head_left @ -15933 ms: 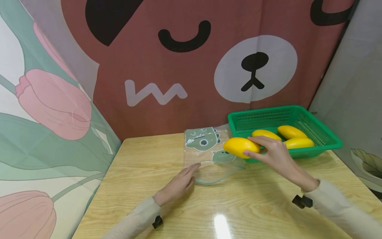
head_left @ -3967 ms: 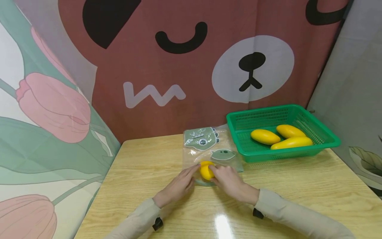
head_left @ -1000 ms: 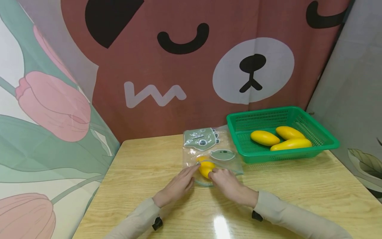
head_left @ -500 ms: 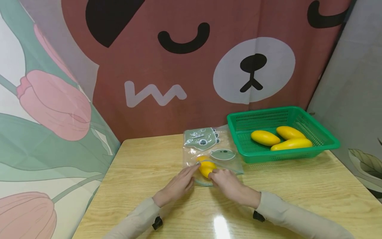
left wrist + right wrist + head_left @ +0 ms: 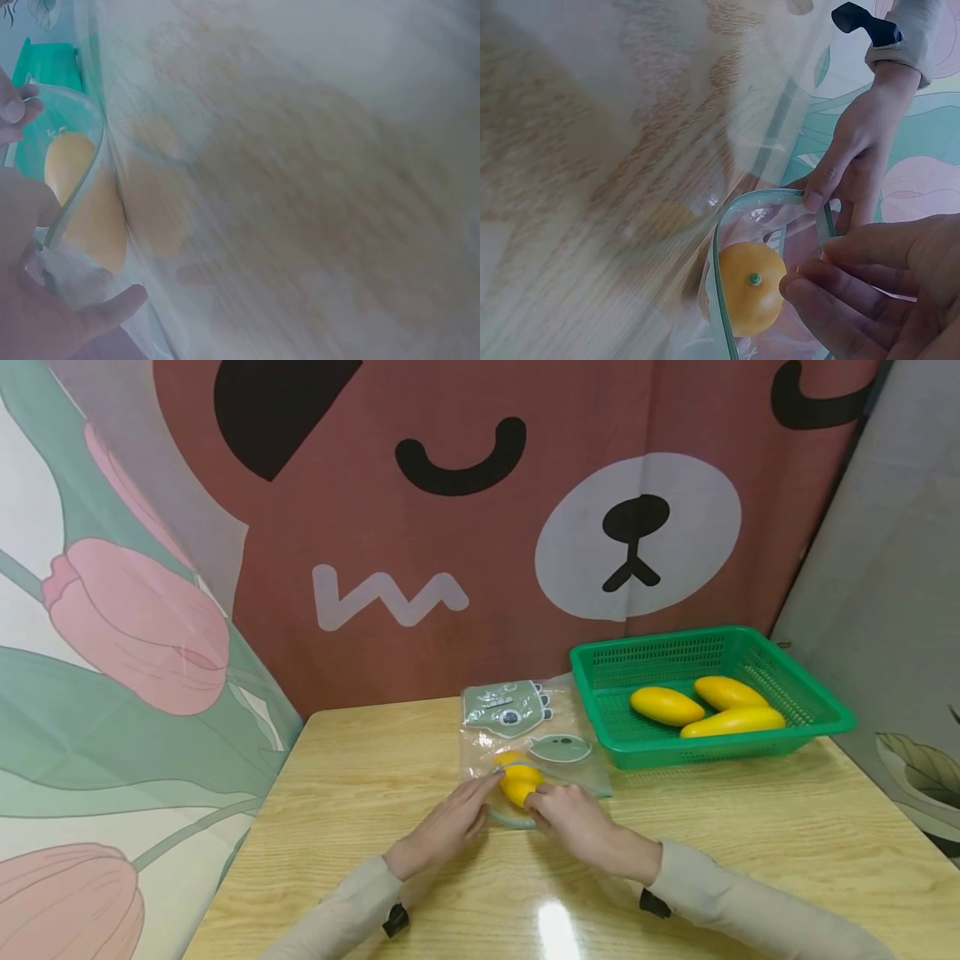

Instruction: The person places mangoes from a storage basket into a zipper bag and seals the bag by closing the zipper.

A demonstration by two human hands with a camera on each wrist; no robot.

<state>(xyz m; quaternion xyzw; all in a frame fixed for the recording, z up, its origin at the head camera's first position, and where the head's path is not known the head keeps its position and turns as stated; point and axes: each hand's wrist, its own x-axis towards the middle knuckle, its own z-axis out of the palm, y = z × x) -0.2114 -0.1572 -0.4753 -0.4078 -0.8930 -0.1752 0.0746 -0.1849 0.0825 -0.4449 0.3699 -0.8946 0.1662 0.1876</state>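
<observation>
A clear zip bag [image 5: 480, 752] with green printed animal pictures lies on the table, its mouth facing the person. Inside the mouth is a yellow mango [image 5: 519, 787]; its green stem end shows in the right wrist view [image 5: 750, 289]. My left hand [image 5: 442, 827] holds the bag's rim at the left, thumb on one side and fingers on the other. On the right, my right hand [image 5: 573, 827] has its fingers curled at the rim by the mango's near end, thumb and fingertips pinching the rim in the right wrist view. The palm sides of both hands are hidden in the head view.
A green plastic basket [image 5: 813, 681] holding three yellow mangoes [image 5: 666, 706] stands at the back right, close beside the bag. The wooden table [image 5: 360, 768] ends against a printed cloth backdrop [image 5: 360, 660].
About sixteen seconds ago my right hand held the mango beside the basket; four seconds ago it gripped it at the bag's mouth. Now the mango lies further inside. Little moves in the last second.
</observation>
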